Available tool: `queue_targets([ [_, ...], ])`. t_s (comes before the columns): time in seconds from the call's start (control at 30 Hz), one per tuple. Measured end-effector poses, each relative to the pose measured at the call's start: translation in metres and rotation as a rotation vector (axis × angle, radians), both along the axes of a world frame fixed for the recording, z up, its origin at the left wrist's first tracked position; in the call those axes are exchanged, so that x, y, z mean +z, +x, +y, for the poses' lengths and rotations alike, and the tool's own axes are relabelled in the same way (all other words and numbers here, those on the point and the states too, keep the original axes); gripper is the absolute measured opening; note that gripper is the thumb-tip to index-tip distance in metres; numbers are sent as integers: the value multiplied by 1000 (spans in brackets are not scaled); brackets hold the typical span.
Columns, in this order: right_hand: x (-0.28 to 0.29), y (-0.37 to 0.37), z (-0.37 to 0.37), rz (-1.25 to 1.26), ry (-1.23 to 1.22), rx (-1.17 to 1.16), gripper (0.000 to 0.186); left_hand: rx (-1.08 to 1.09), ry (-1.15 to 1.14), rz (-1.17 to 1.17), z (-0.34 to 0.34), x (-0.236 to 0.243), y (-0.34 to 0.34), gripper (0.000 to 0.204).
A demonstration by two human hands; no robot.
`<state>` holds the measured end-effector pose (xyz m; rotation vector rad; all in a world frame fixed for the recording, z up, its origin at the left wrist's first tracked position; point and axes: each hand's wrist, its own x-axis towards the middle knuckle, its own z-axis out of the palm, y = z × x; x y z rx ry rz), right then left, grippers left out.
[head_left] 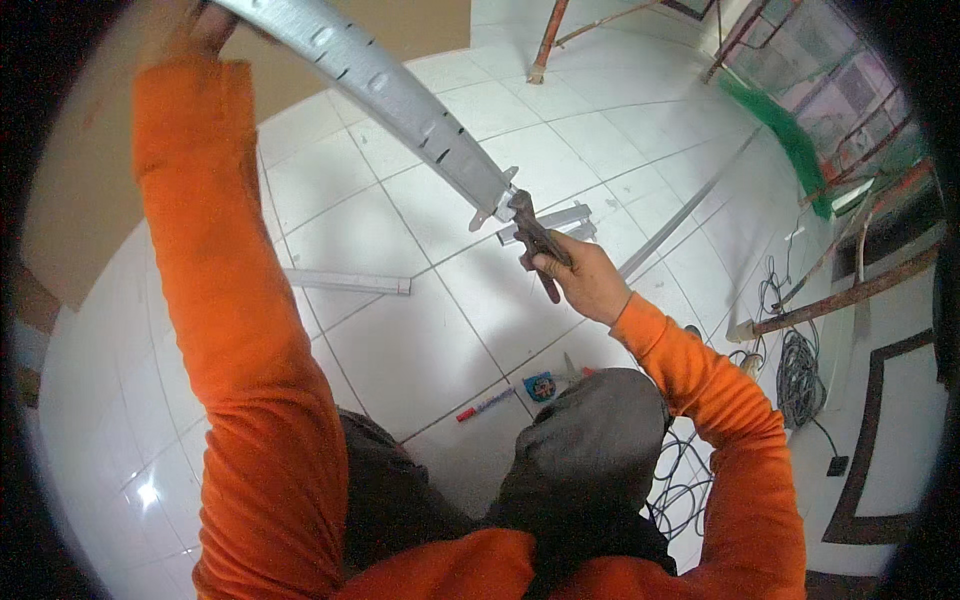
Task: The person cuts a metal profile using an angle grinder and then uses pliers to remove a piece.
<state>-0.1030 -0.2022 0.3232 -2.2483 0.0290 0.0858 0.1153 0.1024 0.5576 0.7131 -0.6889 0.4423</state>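
A long galvanized metal channel (395, 105) with slots slants across the upper part of the view. My left hand (212, 28) is closed around its upper end, partly cut off by the rim of the picture. In my right hand (590, 282) are dark, worn pliers (538, 232), their handles gripped. The pliers' jaws meet the channel's lower end, where small metal tabs stick out to both sides. Whether the jaws are clamped on the metal cannot be made out. Behind the pliers, a short channel offcut (575, 220) lies on the floor.
Another metal piece (350, 282) and a long thin profile (685, 212) rest on the white tiles. By my knees are a red-capped marker (467, 413) and a blue tape measure-like object (540, 387). Coiled cable (798, 375), rusty scaffold tubes (850, 295) and green netting (790, 145) stand right.
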Motion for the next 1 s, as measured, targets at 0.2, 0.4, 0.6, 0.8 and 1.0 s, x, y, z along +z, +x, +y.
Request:
queue_targets([
  [0.2,0,-1,0,-105,6,-54,31,-78,5,68,9,0,1,10],
  [0.4,7,0,-6,-108,-59,-3,33,-748,249,-131,77,-4,81,26],
  [0.6,29,6,-27,-223,-262,107,35,-90,-32,194,16,5,6,26],
  [0.8,38,12,-29,-286,-344,143,33,-30,-30,181,16,6,5,28],
  [1.0,40,14,-40,-251,-393,153,30,-132,-93,117,16,3,-3,7],
])
